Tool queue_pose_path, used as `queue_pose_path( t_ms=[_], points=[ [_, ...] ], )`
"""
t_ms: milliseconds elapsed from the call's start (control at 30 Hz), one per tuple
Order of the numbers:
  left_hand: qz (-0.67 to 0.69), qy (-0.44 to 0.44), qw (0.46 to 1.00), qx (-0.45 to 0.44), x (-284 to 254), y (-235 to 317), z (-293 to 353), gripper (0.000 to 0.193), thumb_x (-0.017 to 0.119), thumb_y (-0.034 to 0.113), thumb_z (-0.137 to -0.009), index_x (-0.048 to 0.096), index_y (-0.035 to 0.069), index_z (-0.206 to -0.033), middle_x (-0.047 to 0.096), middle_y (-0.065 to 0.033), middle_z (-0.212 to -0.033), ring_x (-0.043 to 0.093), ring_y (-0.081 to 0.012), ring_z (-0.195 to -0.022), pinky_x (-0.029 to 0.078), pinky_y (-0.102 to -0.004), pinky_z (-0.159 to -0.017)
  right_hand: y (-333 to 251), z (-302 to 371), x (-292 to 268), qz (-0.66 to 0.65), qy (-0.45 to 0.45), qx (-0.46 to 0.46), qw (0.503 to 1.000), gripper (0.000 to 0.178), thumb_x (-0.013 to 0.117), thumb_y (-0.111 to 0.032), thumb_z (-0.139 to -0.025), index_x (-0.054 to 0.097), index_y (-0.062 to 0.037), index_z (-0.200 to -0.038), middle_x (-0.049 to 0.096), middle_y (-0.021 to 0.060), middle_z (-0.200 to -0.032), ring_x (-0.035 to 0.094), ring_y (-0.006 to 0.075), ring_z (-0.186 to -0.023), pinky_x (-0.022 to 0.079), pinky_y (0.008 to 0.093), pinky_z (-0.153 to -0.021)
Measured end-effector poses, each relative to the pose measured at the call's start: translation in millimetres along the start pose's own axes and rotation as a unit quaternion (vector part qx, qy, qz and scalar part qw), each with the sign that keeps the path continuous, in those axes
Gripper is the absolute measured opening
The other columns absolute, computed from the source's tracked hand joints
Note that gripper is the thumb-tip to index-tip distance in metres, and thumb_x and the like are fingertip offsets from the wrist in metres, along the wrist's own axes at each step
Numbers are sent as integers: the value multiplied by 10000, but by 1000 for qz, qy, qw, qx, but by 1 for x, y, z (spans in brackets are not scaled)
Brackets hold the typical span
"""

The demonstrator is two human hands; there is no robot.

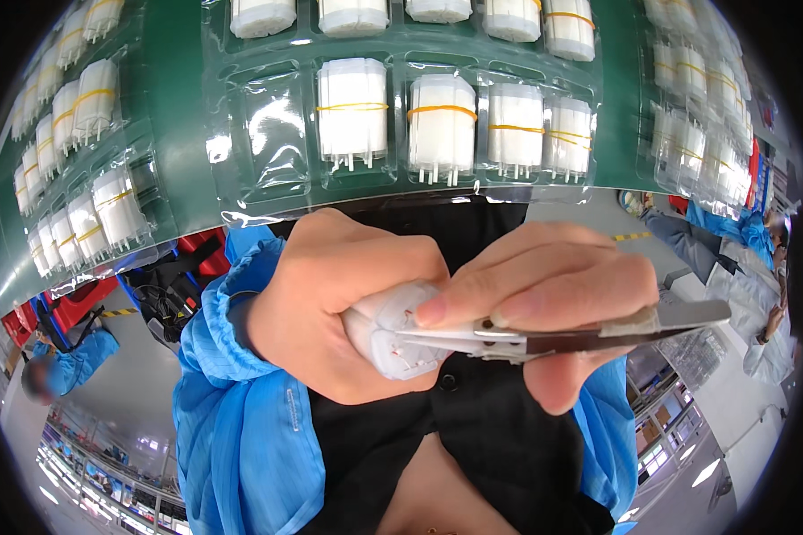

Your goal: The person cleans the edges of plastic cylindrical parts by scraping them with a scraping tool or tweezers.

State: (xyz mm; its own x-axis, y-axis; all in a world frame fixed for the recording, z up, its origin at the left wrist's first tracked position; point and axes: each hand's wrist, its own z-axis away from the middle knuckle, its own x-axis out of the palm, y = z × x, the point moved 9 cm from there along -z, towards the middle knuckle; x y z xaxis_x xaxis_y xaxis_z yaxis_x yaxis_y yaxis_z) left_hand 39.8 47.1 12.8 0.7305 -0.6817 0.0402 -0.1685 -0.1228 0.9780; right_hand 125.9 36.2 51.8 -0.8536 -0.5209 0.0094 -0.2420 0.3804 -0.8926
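Note:
My left hand (317,312) is closed around a bundle of white tubes (393,334), its end turned toward me. Small reddish marks or thin wires show on that whitish, translucent end face. Between the fingers and thumb of my right hand (553,276) is a pair of metal tweezers (598,343). The tweezers' narrow tips reach left and meet the end of the bundle; whether they pinch anything there is too small to tell. My right fingertips also come close to the bundle's edge.
Beyond my hands, a green table (178,116) carries clear plastic trays (272,192) with several white tube bundles (352,116) held by yellow or orange bands. Red bins (210,254) stand low at left. Co-workers in blue (85,357) and pale clothing (758,303) are at both sides.

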Motion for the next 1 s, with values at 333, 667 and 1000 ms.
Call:
queue_pose_path(
  t_ms=[333, 667, 1000],
  points=[
    [-37, 7, 999, -23, 6, -8, 5, 206, 720, 57, -588, 555, 49, -712, 520, -80, -583, 513, -274, -460, 371, -313, -406, -9, 11, -2, 115, 65, -26, 991, 437, 611, -348, -864, 522, 80, -885, 654, 243, -833, 655, 299, -620, 545, 341, -531],
    [-107, 37, 992, 48, -12, 5, -1, 466, 843, 158, -554, 611, -16, -919, 638, -114, -759, 637, -213, -617, 494, -264, -537, -4, 7, -13, -7, 36, 12, 999, 465, 546, -359, -881, 410, 76, -968, 600, 340, -784, 666, 326, -646, 567, 361, -524],
    [-108, 35, 992, 48, -3, 2, 0, 409, 850, 210, -577, 565, 28, -808, 577, -96, -648, 581, -245, -519, 436, -287, -444, 1, 17, -12, -1, 96, 13, 995, 397, 595, -273, -876, 444, 77, -989, 608, 314, -794, 668, 342, -690, 572, 381, -566]
  ],
)
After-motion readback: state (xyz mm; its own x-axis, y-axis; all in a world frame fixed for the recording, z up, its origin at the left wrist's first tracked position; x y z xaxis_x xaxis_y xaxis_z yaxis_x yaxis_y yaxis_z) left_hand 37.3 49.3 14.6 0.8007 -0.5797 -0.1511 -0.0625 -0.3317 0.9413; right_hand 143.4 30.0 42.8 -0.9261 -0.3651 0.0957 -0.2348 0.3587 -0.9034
